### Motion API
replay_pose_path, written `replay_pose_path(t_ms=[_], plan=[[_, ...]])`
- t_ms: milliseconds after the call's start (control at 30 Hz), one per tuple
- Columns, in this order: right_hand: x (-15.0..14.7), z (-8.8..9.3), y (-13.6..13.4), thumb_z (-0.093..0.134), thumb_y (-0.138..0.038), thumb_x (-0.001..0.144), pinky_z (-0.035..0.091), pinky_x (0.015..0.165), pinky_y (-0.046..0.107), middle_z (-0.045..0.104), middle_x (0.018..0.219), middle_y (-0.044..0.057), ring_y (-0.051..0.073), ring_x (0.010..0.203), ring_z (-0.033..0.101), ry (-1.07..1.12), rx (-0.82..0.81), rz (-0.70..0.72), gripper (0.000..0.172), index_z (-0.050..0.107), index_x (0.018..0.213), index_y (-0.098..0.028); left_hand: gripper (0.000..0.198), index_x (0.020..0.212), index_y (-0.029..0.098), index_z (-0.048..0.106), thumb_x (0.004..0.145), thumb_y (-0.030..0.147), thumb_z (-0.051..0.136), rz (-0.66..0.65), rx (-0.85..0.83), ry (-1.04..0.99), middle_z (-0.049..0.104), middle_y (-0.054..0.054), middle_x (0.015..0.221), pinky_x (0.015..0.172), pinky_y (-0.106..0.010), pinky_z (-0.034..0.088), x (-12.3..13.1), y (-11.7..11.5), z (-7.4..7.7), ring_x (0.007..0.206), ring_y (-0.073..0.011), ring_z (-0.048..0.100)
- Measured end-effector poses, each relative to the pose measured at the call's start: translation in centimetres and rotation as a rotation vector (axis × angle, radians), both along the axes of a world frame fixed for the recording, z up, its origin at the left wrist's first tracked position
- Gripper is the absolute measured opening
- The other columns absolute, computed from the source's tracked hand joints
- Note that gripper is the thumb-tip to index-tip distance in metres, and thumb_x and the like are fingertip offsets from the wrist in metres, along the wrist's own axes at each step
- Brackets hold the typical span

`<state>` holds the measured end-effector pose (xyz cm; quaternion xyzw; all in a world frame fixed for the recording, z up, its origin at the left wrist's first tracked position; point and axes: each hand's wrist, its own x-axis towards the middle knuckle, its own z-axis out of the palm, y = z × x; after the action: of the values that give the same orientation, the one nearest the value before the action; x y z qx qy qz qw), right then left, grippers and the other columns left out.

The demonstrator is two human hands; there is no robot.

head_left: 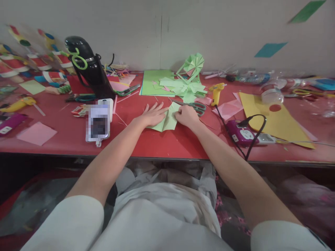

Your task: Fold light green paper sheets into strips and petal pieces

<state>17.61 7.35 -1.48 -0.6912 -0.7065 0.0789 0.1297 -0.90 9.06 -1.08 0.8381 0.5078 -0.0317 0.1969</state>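
A folded light green paper (169,120) lies on the red table (162,143) in front of me. My left hand (152,114) rests flat on its left part with fingers stretched out. My right hand (186,115) is closed, knuckles up, pressing on the paper's right edge. Scissors with green-grey handles (195,106) lie just beyond my right hand. Behind them sits a pile of green paper pieces (183,87) and a folded green paper fan shape (192,65).
A black flask (89,68) and a phone (98,122) stand at the left. A yellow glue gun (216,92), pink sheets (227,108), a purple power strip (239,132) with black cable and a yellow sheet (277,120) lie at the right. Pink paper (36,133) sits far left.
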Motion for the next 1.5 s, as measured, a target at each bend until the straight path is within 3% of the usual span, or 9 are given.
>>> replay_pose_path(t_ms=[367, 533, 700, 833, 1033, 1200, 1333, 1500], plan=[[0.0, -0.4, 0.2, 0.050, -0.019, 0.081, 0.027, 0.054, 0.029, 0.062, 0.069, 0.010, 0.016, 0.061, 0.047, -0.007, 0.034, 0.036, 0.020, 0.062, 0.065, -0.014, 0.061, 0.159, 0.036, 0.019, 0.099, 0.043, 0.016, 0.011, 0.021, 0.002, -0.001, 0.004, 0.169, 0.123, -0.060, -0.006, 0.1, -0.1, -0.1, 0.157, -0.0267, -0.004], [0.0, -0.2, 0.0, 0.051, -0.018, 0.080, 0.025, 0.052, 0.029, 0.054, 0.062, 0.006, 0.014, 0.056, 0.039, 0.020, 0.034, 0.032, 0.020, 0.058, 0.061, -0.015, 0.061, 0.159, 0.036, 0.019, 0.099, 0.041, 0.017, 0.016, 0.026, 0.002, -0.001, 0.004, 0.169, 0.123, -0.060, -0.006, 0.1, -0.1, -0.2, 0.157, -0.0256, -0.004], [0.2, -0.4, -0.3, 0.052, -0.018, 0.080, 0.024, 0.053, 0.030, 0.053, 0.063, 0.005, 0.014, 0.058, 0.040, 0.021, 0.052, 0.033, 0.023, 0.052, 0.057, -0.017, 0.061, 0.159, 0.037, 0.020, 0.099, 0.041, 0.017, 0.019, 0.024, 0.001, -0.001, 0.004, 0.169, 0.123, -0.060, -0.006, 0.1, -0.1, -0.2, 0.157, -0.0257, -0.004], [0.6, -0.6, -0.2, 0.054, -0.021, 0.083, 0.027, 0.056, 0.029, 0.052, 0.062, 0.003, 0.014, 0.060, 0.041, 0.127, 0.093, 0.038, 0.029, 0.045, 0.055, -0.019, 0.062, 0.160, 0.034, 0.017, 0.098, 0.040, 0.018, 0.021, 0.032, 0.015, -0.001, 0.003, 0.169, 0.123, -0.060, -0.006, 0.2, -0.3, -0.2, 0.157, -0.0251, -0.004], [1.3, 0.2, -0.5, 0.057, -0.047, 0.088, 0.031, 0.060, 0.029, 0.054, 0.061, 0.002, 0.014, 0.061, 0.044, 0.344, 0.111, -0.022, 0.042, 0.049, 0.057, -0.019, 0.064, 0.161, 0.031, 0.014, 0.097, 0.040, 0.019, 0.054, 0.067, 0.012, -0.001, 0.003, 0.169, 0.124, -0.059, -0.005, 0.3, -0.7, -0.5, 0.157, -0.0223, -0.003], [1.5, 0.6, -0.7, 0.058, -0.037, 0.087, 0.029, 0.058, 0.028, 0.048, 0.056, 0.000, 0.012, 0.057, 0.040, 0.381, 0.064, -0.003, 0.040, 0.047, 0.053, -0.019, 0.065, 0.161, 0.027, 0.014, 0.098, 0.040, 0.023, 0.092, 0.090, -0.033, -0.001, -0.002, 0.169, 0.123, -0.060, -0.002, 0.4, -0.8, -0.6, 0.157, -0.0247, -0.002], [1.5, 0.2, -0.1, 0.055, -0.025, 0.087, 0.027, 0.057, 0.029, 0.043, 0.055, -0.001, 0.012, 0.056, 0.036, 0.344, 0.066, 0.035, 0.038, 0.041, 0.052, -0.020, 0.061, 0.159, 0.030, 0.023, 0.099, 0.041, 0.023, 0.097, 0.140, -0.067, 0.002, -0.003, 0.170, 0.123, -0.062, 0.002, 0.3, -1.0, -0.6, 0.157, -0.0278, 0.000], [1.2, 0.2, 0.6, 0.052, -0.032, 0.092, 0.029, 0.059, 0.028, 0.051, 0.061, 0.002, 0.013, 0.059, 0.039, 0.263, 0.098, -0.003, 0.039, 0.044, 0.056, -0.019, 0.061, 0.156, 0.028, 0.034, 0.100, 0.048, 0.017, 0.090, 0.147, -0.072, 0.008, -0.004, 0.169, 0.122, -0.063, 0.004, 0.0, -0.8, -0.4, 0.157, -0.0289, 0.005]])
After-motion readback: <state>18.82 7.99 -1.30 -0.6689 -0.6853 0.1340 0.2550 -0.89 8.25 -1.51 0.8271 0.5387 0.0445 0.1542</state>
